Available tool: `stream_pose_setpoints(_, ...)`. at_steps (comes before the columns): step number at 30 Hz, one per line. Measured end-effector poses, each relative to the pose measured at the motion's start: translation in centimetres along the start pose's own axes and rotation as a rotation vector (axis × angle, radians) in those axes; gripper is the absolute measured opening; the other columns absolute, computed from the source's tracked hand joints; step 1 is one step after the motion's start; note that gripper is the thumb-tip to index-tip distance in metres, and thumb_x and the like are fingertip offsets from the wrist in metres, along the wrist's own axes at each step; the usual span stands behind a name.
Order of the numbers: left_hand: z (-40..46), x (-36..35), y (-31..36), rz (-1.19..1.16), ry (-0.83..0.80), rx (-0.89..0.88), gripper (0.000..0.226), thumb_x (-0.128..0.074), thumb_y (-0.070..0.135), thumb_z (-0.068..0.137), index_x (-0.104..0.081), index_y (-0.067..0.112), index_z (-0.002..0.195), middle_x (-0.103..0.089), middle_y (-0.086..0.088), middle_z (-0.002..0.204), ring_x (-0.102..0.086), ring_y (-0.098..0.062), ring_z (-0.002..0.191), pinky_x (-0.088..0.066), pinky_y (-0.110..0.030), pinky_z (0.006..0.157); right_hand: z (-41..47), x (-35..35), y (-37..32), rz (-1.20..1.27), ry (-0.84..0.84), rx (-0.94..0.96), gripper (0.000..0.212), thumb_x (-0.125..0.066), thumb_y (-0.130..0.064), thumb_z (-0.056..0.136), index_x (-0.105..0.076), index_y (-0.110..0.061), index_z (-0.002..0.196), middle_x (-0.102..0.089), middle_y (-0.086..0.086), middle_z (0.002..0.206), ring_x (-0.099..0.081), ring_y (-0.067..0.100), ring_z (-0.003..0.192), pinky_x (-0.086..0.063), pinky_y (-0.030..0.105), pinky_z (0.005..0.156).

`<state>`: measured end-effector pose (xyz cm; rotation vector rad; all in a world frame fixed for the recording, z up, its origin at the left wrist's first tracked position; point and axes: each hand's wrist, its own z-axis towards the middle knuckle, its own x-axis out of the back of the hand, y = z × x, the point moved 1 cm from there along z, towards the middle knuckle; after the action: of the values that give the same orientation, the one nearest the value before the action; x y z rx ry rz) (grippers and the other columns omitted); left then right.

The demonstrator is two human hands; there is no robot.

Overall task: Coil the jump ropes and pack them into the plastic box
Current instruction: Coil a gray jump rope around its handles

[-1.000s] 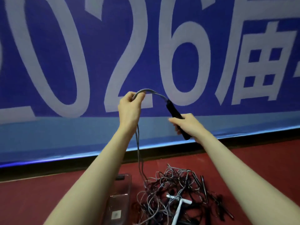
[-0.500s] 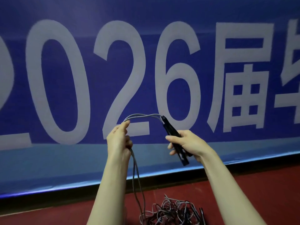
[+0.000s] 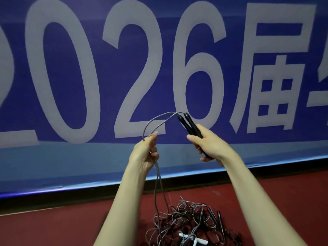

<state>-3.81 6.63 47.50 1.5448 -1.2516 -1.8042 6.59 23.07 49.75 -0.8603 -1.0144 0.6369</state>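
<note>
My right hand (image 3: 211, 144) grips two black jump rope handles (image 3: 190, 126) held together, pointing up and left. From their tips two grey rope strands (image 3: 159, 119) arch over to my left hand (image 3: 144, 153), which pinches them. Below that hand the strands (image 3: 158, 189) hang down to a tangled pile of jump ropes (image 3: 191, 222) on the red floor. A white handle piece (image 3: 188, 239) lies in the pile. The plastic box is hidden behind my left forearm or out of frame.
A big blue banner (image 3: 71, 86) with white numerals and characters fills the wall ahead. A black baseboard (image 3: 53, 199) runs under it. Red floor (image 3: 53, 228) stretches to the left and right of the pile.
The view tilted up, so the box left the frame. A second black handle now sits beside the first in my right hand, and two strands run through my left hand.
</note>
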Motion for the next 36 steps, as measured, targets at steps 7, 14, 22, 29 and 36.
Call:
stream_pose_setpoints(7, -4.3, -0.6, 3.3, 0.357, -0.202, -0.292, 0.021, -0.063, 0.03, 0.088, -0.073, 0.012, 0.094, -0.038, 0.005, 0.063, -0.029, -0.007, 0.053, -0.026, -0.019, 0.048, -0.3, 2.0, 1.1, 0.153, 0.049, -0.098, 0.031, -0.061, -0.036, 0.093, -0.052, -0.015, 0.073, -0.042, -0.002, 0.054, -0.03, 0.011, 0.043, -0.024, 0.022, 0.042)
stream_pose_setpoints(14, -6.0, -0.9, 3.6, 0.627, -0.352, -0.317, 0.036, -0.067, 0.04, 0.08, -0.068, 0.02, 0.11, -0.048, 0.004, 0.067, -0.043, -0.01, 0.056, -0.04, -0.022, 0.059, -0.6, 1.7, 1.2, 0.223, 0.039, -0.166, 0.048, -0.065, -0.048, 0.088, -0.039, -0.017, 0.063, -0.034, -0.002, 0.045, -0.028, 0.014, 0.037, -0.025, 0.021, 0.041)
stream_pose_setpoints(22, -3.7, -1.3, 0.6, 0.604, -0.309, -0.495, 0.024, -0.049, 0.028, 0.1, -0.069, 0.015, 0.097, -0.038, 0.009, 0.06, -0.03, -0.009, 0.052, -0.027, -0.019, 0.05, -0.4, 1.8, 2.2, 0.449, -0.206, -0.151, 0.033, -0.073, -0.021, 0.081, -0.042, -0.017, 0.07, -0.025, -0.001, 0.054, -0.02, 0.011, 0.042, -0.017, 0.022, 0.043)
stream_pose_setpoints(29, -0.8, 0.1, -0.3, 0.325, -0.106, -0.491, 0.03, -0.041, 0.02, 0.104, -0.067, 0.012, 0.09, -0.032, 0.006, 0.059, -0.025, -0.005, 0.047, -0.022, -0.015, 0.041, 0.3, 1.1, 4.2, 0.583, -0.382, -0.066, 0.033, -0.056, -0.007, 0.091, -0.057, -0.008, 0.124, -0.048, 0.004, 0.072, -0.042, 0.014, 0.057, -0.039, 0.028, 0.054)
stream_pose_setpoints(36, -0.2, 0.4, -0.8, 0.419, -0.176, -0.383, 0.025, -0.046, 0.021, 0.102, -0.068, 0.011, 0.098, -0.039, 0.008, 0.059, -0.027, -0.004, 0.045, -0.022, -0.015, 0.041, 1.8, -0.1, 5.3, 0.456, -0.086, -0.111, 0.006, -0.059, -0.007, 0.094, -0.059, -0.002, 0.097, -0.05, 0.005, 0.071, -0.037, 0.011, 0.048, -0.028, 0.019, 0.039)
